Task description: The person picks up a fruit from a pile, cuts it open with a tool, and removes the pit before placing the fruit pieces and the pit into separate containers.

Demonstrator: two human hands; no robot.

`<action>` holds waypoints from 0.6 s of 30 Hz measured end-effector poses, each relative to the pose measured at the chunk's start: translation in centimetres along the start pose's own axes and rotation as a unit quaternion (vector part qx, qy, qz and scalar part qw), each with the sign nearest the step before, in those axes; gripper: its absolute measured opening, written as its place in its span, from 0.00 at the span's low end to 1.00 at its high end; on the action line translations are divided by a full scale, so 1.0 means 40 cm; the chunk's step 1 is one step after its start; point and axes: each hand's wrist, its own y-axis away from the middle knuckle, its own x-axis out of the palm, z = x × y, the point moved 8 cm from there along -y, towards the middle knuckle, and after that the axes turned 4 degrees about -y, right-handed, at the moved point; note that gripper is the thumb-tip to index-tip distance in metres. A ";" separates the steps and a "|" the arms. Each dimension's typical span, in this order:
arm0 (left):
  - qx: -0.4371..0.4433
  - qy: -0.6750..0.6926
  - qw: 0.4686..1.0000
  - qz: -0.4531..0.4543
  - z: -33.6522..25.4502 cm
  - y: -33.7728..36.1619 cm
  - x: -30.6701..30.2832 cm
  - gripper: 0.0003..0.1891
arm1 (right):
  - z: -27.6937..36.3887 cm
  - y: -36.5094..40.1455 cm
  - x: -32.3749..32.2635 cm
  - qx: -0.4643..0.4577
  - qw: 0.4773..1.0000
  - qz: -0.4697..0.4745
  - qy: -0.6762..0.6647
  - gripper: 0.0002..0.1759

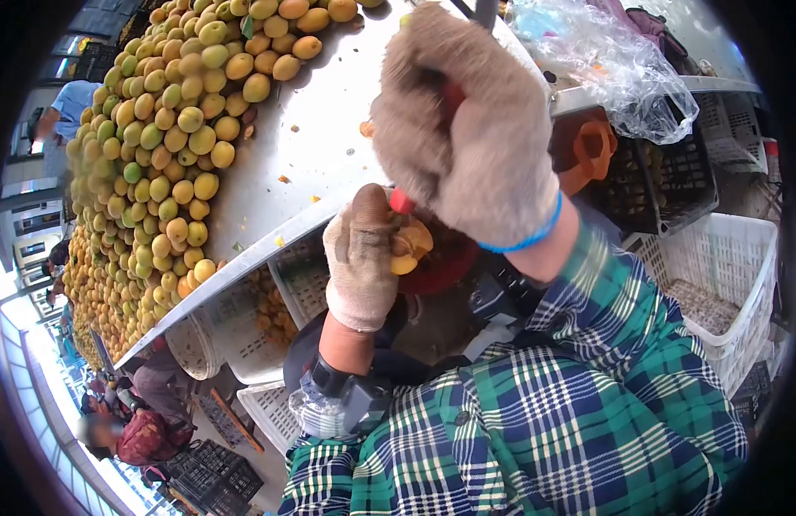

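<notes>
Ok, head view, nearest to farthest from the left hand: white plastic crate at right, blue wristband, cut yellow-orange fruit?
1. Cut yellow-orange fruit, in the left hand.
2. Blue wristband, on the right wrist.
3. White plastic crate, far right.

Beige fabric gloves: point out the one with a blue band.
The beige fabric glove on the right hand: a blue band crosses its cuff; the glove on the left hand shows none.

A fruit pile [170, 146] lies on the left and far parts of the table [308, 129]. By its near edge, the left hand [364, 258] has a single fruit [413, 247] at its right; the right hand [480, 129] is farther right. At far right, a bag [626, 82] lies above a crate [691, 185], a basket [732, 279] nearer.
</notes>
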 end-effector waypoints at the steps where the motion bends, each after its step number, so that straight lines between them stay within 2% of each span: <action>1: 0.000 -0.047 0.998 0.052 0.029 0.006 0.007 0.23 | -0.024 -0.011 -0.024 0.048 0.991 -0.052 -0.117 0.17; 2: -0.065 0.084 0.993 0.059 0.052 0.014 0.019 0.20 | -0.027 -0.013 -0.024 0.049 0.991 -0.051 -0.116 0.17; 3: -0.126 0.212 0.967 0.059 0.061 0.018 0.036 0.18 | -0.053 -0.010 -0.034 0.094 0.976 -0.085 -0.175 0.17; 4: -0.168 0.297 0.938 0.058 0.069 0.024 0.051 0.16 | -0.078 -0.005 -0.041 0.138 0.955 -0.117 -0.233 0.16; 6: -0.205 0.395 0.893 0.063 0.073 0.031 0.070 0.15 | -0.080 -0.009 -0.044 0.144 0.948 -0.102 -0.266 0.17; 8: -0.224 0.458 0.858 0.062 0.070 0.034 0.080 0.18 | -0.079 -0.011 -0.051 0.121 0.939 -0.112 -0.303 0.16; 11: -0.224 0.490 0.841 0.056 0.062 0.034 0.088 0.26 | -0.084 -0.002 -0.062 0.129 0.934 -0.136 -0.305 0.17; 12: -0.224 0.490 0.840 0.056 0.053 0.036 0.095 0.26 | -0.085 0.000 -0.068 0.125 0.934 -0.144 -0.301 0.18; 14: -0.188 0.429 0.883 0.025 0.037 0.038 0.079 0.29 | -0.092 0.001 -0.068 0.130 0.920 -0.140 -0.343 0.18; 15: -0.189 0.429 0.883 0.023 0.040 0.036 0.075 0.29 | -0.094 -0.001 -0.057 0.135 0.903 -0.137 -0.385 0.18; 17: -0.140 0.457 0.878 0.022 0.031 0.015 0.063 0.30 | -0.077 -0.003 -0.064 0.127 0.913 -0.174 -0.345 0.18; 18: -0.195 0.603 0.773 0.028 0.055 0.009 0.081 0.31 | -0.064 -0.004 -0.076 0.116 0.922 -0.210 -0.303 0.19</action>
